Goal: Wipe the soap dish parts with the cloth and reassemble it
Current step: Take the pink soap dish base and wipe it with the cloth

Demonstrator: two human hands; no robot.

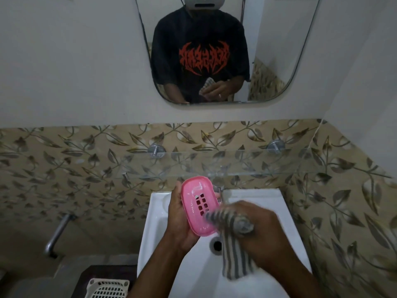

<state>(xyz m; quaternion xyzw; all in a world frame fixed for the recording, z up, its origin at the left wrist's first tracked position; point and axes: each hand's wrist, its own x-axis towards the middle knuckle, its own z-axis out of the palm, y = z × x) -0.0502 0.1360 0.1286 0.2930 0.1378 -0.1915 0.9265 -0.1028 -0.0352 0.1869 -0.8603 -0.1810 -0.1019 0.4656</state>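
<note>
A pink soap dish (194,201) with a grid of drain holes is held tilted above the white sink (154,222). My left hand (179,222) grips it from the left and underneath. My right hand (260,229) is closed on a grey and white striped cloth (233,248). One end of the cloth lies against the lower right of the dish and the rest hangs down over the basin. I cannot tell whether the dish is a single part or two joined ones.
A glass shelf (214,162) on two metal brackets runs above the sink. The drain hole (217,245) shows beside the cloth. A metal tap pipe (57,235) sticks out of the left wall. A white perforated basket (107,289) sits at lower left. A mirror (214,50) hangs above.
</note>
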